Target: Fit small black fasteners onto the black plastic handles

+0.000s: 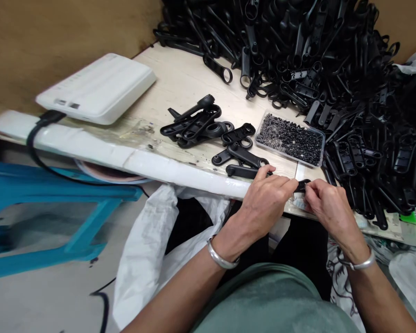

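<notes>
Between my left hand [268, 199] and right hand [329, 203], I had each grip closed on a small black part [302, 185] at the near edge of the surface [180, 74]. A clear tray [289, 160] of dark bits sat just beyond, beside the black heap [350, 92].

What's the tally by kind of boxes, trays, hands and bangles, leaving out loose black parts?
White box: 1
Clear tray: 1
Green tray, partly cut off: 1
Left hand: 1
Right hand: 1
Silver bangles: 2
Total: 7
</notes>
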Motion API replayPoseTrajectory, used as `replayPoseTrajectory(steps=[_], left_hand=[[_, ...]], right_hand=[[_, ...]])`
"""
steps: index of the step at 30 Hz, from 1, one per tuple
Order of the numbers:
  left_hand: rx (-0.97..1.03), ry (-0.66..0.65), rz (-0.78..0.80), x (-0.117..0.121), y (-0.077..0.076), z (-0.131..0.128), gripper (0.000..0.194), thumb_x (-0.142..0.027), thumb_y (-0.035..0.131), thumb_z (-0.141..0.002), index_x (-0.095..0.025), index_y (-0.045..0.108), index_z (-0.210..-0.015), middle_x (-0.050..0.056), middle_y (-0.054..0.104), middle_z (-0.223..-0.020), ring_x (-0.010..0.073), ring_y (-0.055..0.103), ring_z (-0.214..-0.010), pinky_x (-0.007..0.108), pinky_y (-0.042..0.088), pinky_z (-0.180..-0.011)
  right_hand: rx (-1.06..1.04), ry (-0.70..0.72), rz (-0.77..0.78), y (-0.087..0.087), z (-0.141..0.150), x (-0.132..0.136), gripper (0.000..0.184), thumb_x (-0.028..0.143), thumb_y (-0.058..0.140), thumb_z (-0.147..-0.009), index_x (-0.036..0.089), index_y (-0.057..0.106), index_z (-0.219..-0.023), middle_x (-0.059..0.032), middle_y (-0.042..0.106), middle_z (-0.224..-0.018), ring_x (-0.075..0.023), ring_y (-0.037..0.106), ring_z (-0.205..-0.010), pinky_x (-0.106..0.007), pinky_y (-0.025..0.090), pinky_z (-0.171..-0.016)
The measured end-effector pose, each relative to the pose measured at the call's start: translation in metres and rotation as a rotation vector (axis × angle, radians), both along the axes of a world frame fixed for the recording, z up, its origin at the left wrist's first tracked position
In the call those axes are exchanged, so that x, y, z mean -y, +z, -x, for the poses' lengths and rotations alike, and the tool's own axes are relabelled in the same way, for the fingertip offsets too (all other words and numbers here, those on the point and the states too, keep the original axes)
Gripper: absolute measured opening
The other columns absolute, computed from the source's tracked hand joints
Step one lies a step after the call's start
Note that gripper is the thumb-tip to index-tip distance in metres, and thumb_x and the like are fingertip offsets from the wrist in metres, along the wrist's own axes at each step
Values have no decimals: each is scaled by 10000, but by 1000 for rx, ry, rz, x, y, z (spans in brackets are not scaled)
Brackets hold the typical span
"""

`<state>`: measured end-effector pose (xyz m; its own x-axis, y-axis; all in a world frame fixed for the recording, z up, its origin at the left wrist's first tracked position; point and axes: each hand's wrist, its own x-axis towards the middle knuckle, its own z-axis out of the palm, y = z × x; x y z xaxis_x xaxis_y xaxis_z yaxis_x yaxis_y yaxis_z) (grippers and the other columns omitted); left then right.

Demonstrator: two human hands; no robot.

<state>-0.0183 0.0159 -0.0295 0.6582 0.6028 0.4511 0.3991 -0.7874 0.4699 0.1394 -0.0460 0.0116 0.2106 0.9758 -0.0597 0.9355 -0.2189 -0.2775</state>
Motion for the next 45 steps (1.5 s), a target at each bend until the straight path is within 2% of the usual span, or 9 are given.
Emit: replayPoseTrajectory(steps=[4, 9, 16, 21, 27, 29, 35, 40, 45], left_hand=[[8, 0, -11, 0, -1, 0, 153, -58, 499, -870, -164, 603, -833, -4, 651, -695, 150, 623, -700, 385, 390, -1004], [12, -26, -34, 2, 1, 0, 202, -65, 438, -903, -162, 608, -854, 6, 660, -719, 149, 615, -711, 365, 403, -1040], [82, -34, -61, 1, -2, 0, 326, 2, 339, -887, -167, 593, -775, 11, 637, -696, 142, 592, -695, 347, 452, -1006], [52, -19, -46, 1, -5, -2, 205, -46, 451, -886, -168, 595, -806, 20, 646, -731, 161, 595, -717, 358, 475, -960], [15, -12, -64, 1, -5, -4, 113, -67, 550, -855, -146, 615, -806, 40, 652, -745, 198, 597, -763, 350, 506, -837], [-14, -17, -55, 1, -3, -4, 96, -76, 568, -852, -143, 623, -812, 39, 652, -755, 202, 596, -781, 353, 503, -837], [-76, -42, -3, 0, 2, -2, 125, -89, 538, -882, -142, 647, -851, 49, 658, -802, 205, 588, -813, 359, 506, -838], [-27, -49, -1, -2, 0, -1, 115, -52, 561, -855, -141, 634, -844, 35, 673, -811, 178, 617, -797, 388, 461, -998], [-77, -66, 24, 2, 3, -2, 123, -86, 522, -894, -144, 611, -833, 25, 677, -817, 152, 639, -792, 415, 378, -1106]], right_hand=[[106, 60, -22, -2, 0, 2, 259, 244, 413, -929, 205, 534, -703, -20, 611, -540, -155, 586, -481, -254, 355, -519], [389, 169, 13, 2, 8, -2, 177, 149, 458, -897, 177, 560, -755, -55, 631, -558, -197, 617, -508, -285, 315, -499], [656, 137, 94, 8, 45, -8, 240, -40, 422, -827, 135, 581, -791, -148, 669, -634, -263, 658, -514, -298, 311, -455], [470, 94, 101, 1, 26, -8, 167, 25, 474, -835, 138, 592, -869, -123, 670, -598, -269, 667, -538, -282, 329, -453], [-383, -77, 67, -7, -9, -2, 190, 234, 430, -910, 194, 570, -788, 16, 641, -549, -122, 601, -429, -205, 433, -465], [-508, -98, 70, -8, -12, 0, 219, 285, 436, -911, 189, 577, -772, 24, 635, -546, -108, 599, -430, -194, 458, -474], [-627, -168, 98, -10, -13, -1, 257, 349, 455, -899, 181, 581, -749, 23, 615, -537, -102, 579, -415, -192, 467, -435], [-736, -194, 117, -15, -17, 0, 282, 404, 457, -898, 180, 584, -783, 9, 627, -592, -115, 582, -430, -220, 483, -434], [-557, -93, 108, -8, -23, 1, 273, 384, 463, -916, 192, 624, -807, 27, 619, -581, -102, 575, -444, -211, 449, -477]])
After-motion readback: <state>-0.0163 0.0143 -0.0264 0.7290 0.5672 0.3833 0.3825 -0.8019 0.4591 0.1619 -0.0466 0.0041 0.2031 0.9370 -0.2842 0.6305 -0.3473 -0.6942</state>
